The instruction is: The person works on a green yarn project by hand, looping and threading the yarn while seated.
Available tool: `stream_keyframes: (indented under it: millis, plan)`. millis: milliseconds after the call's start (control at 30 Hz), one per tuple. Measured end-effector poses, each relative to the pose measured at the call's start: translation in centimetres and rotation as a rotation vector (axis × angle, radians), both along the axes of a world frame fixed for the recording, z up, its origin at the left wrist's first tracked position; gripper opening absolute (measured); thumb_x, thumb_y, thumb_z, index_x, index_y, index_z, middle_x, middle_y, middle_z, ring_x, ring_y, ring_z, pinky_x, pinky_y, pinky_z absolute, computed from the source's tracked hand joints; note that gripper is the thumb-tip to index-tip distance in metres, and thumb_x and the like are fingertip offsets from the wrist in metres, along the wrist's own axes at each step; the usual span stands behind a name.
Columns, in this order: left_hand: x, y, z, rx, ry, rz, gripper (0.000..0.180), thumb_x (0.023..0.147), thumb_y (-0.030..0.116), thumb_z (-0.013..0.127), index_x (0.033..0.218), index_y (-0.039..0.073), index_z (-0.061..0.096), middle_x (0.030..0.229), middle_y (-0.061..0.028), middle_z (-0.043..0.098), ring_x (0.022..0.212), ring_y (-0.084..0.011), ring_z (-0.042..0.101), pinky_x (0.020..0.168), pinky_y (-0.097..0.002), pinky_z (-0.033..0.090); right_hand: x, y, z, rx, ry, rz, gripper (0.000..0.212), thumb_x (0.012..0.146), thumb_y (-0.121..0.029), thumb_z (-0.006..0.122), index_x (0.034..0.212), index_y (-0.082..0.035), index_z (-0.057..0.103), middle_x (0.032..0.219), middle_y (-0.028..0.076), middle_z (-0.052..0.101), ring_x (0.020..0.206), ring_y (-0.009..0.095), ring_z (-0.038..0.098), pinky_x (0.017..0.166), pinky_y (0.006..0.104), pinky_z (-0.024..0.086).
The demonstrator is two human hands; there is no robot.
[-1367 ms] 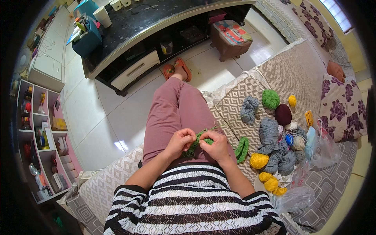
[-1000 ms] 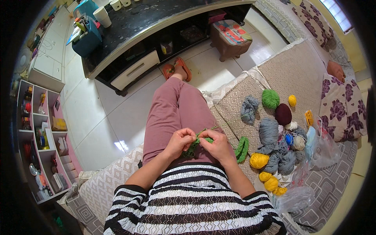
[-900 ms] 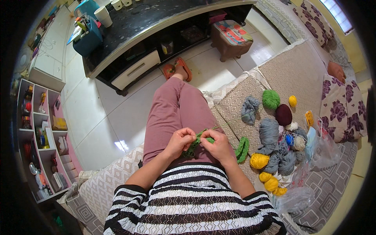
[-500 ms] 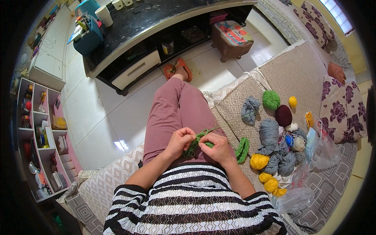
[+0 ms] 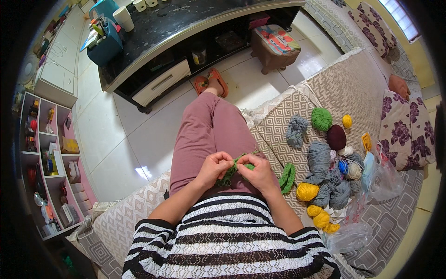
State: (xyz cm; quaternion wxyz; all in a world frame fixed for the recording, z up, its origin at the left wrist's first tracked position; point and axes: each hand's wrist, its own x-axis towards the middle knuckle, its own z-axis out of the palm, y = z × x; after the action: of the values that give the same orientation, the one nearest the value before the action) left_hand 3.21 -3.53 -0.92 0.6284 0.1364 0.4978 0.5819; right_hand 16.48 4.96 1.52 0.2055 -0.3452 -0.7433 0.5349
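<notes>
Over my lap, my left hand [image 5: 215, 168] pinches green yarn [image 5: 226, 178] between thumb and fingertips. Close beside it, my right hand [image 5: 254, 170] grips the same yarn, its fingertips almost meeting those of the left. Loose strands of the tangled yarn hang below the fingers, and part of it is hidden under both hands. On the sofa just right of my right hand lies a green knitted or crocheted piece [image 5: 287, 178]. Further right are a grey yarn skein [image 5: 318, 157], a yellow yarn ball [image 5: 307, 191] and a bright green yarn ball [image 5: 321, 119].
A dark maroon ball [image 5: 336, 137] and clear plastic bags [image 5: 386, 181] share the sofa with the yarn. Ahead stands a black-topped table [image 5: 186, 23], with a brown stool [image 5: 275, 49] at its right. An open shelf unit [image 5: 51, 162] is at the left.
My right hand has shifted slightly left and up, bringing its fingertips closer to the left hand's. Both hands stay on the green yarn.
</notes>
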Motion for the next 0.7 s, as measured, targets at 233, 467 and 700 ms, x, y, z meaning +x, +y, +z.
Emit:
stream_keyframes:
  millis: [233,467,700]
  plan:
    - [0.01,-0.03,0.00,-0.013,-0.012,-0.005,0.004,0.075,0.007,0.054,0.075,0.004,0.051,0.052,0.0038,0.042,0.038,-0.0028,0.034,0.033,-0.0157,0.025,0.13,-0.01,0.02,-0.092,0.016,0.020,0.012,0.067,-0.012,0.059,0.074,-0.002,0.058,0.065,0.007,0.058,0.059,0.013,0.056,0.057,0.0245,0.043]
    - [0.09,0.03,0.30,-0.011,0.042,-0.024,0.005,0.076,0.009,0.054,0.076,0.004,0.051,0.051,0.0045,0.042,0.038,-0.0023,0.034,0.034,-0.0155,0.025,-0.04,-0.06,0.23,-0.084,-0.034,0.004,0.014,0.066,-0.013,0.060,0.074,-0.001,0.057,0.066,0.006,0.059,0.060,0.013,0.056,0.057,0.0239,0.042]
    - [0.14,0.03,0.55,-0.016,0.105,-0.057,0.005,0.075,0.009,0.054,0.076,0.005,0.051,0.050,0.0048,0.042,0.037,-0.0020,0.033,0.034,-0.0155,0.025,0.06,-0.10,-0.37,-0.070,-0.023,-0.001,0.013,0.065,-0.011,0.058,0.072,-0.001,0.056,0.065,0.007,0.057,0.059,0.014,0.055,0.057,0.0249,0.042]
